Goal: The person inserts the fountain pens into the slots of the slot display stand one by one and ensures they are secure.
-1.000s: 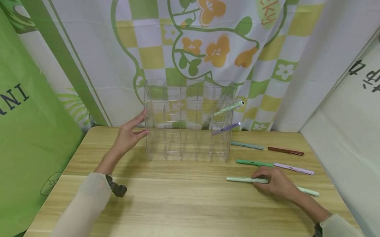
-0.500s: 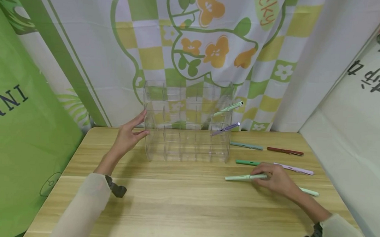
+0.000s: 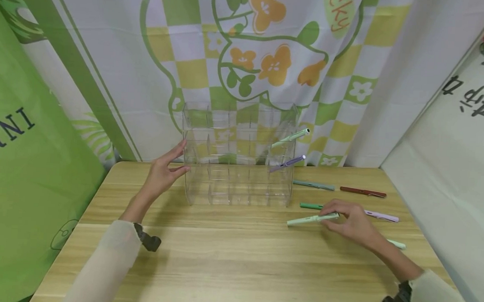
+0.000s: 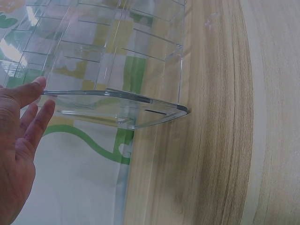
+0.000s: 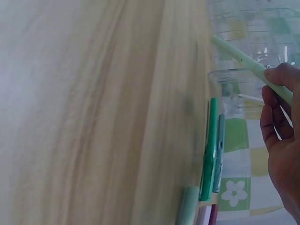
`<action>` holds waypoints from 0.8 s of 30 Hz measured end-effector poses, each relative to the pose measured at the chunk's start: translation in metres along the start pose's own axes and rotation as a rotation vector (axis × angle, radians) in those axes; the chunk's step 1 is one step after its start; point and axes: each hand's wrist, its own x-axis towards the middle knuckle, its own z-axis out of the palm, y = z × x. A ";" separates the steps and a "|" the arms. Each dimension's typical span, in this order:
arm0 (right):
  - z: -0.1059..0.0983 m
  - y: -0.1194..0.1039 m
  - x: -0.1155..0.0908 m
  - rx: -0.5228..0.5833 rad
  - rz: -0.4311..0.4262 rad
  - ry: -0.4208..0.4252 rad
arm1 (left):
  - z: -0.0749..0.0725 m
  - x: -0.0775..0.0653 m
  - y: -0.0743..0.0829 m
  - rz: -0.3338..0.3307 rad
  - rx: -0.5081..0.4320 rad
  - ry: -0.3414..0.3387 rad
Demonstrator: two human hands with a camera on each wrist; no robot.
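Clear rack (image 3: 239, 166), left edge pinched by the left hand (image 3: 162, 172); right hand (image 3: 351, 222) pinches a green pen (image 3: 309, 220), inside the table (image 3: 229, 258)'s right edge.

Rack (image 3: 239, 172): clear plastic, smooth, glossy; bright reflections on panels, edges catching light. Held pale green pen (image 3: 305, 220): smooth, plastic-looking, soft sheen. Green pen (image 5: 210, 150): shinier, hard plastic look. Dark red pen (image 3: 359, 191): smooth, clip (image 3: 377, 195) metallic-looking. Lilac pen (image 3: 381, 216): smooth. Tabletop (image 3: 221, 258): wood or wood-look, streaked grain, low sheen. Curtain (image 3: 262, 62) behind: printed cloth, matt, soft folds. Sleeves (image 3: 114, 244): thin matt cloth. Wrist cameras (image 3: 153, 243): plastic-looking, dull.
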 end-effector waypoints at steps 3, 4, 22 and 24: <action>0.000 -0.004 0.004 -0.014 0.000 0.012 | 0.000 0.000 0.000 0.000 0.000 0.000; 0.000 -0.005 0.005 -0.020 0.001 0.015 | 0.000 0.000 -0.001 0.001 0.002 0.001; 0.000 -0.024 0.029 0.152 -0.086 0.059 | -0.001 -0.001 0.000 -0.009 0.017 -0.008; 0.000 -0.024 0.032 0.190 -0.092 0.059 | -0.001 -0.001 0.000 -0.008 0.018 -0.010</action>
